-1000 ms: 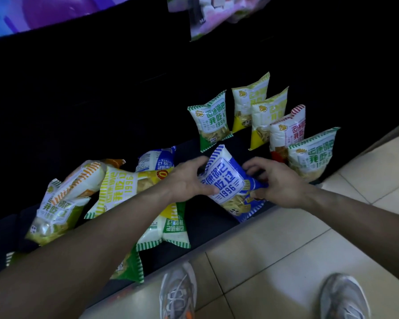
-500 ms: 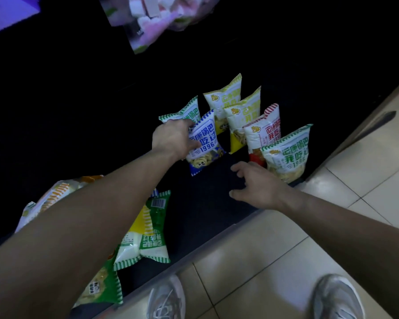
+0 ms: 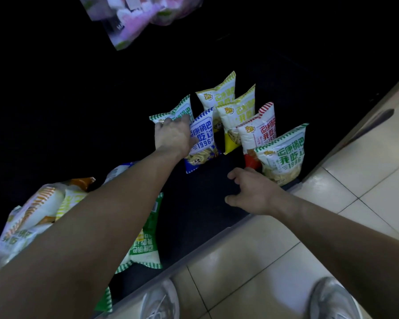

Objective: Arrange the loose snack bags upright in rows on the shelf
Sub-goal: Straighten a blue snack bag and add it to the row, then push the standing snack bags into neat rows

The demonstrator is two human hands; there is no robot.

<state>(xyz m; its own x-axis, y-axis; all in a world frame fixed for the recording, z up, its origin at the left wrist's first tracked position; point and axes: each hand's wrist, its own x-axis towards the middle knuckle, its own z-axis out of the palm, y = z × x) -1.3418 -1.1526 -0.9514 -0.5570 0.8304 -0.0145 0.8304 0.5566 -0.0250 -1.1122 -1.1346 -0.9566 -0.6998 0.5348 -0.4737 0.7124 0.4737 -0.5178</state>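
The left hand [image 3: 173, 137] reaches over the dark shelf [image 3: 194, 203] and rests against the left edge of the blue bag [image 3: 203, 139], which stands upright, leaning slightly back. The fingers [image 3: 168, 122] curl over the top of that bag and press against the green bag [image 3: 177, 111] standing just behind it, so the hand holds the blue bag's upper left side; the thumb is hidden.

The right hand [image 3: 253, 192] hovers low over the bare front part of the shelf, palm down, holding nothing, its fingers loosely spread and bent. Its fingertips lie just beside the foot of the red bag [image 3: 260, 132] and the front green bag [image 3: 283, 155].

Standing upright to the right of the blue bag are two yellow bags [image 3: 221, 95], one behind the other, then the red bag, then the front green bag nearest the shelf edge.

At the left end of the shelf a loose heap of bags [image 3: 32, 217] lies flat, partly hidden under the left forearm, with a flat green bag [image 3: 145, 249] beside it.

Below the shelf lie pale floor tiles [image 3: 251, 261] and two grey shoes [image 3: 161, 302].
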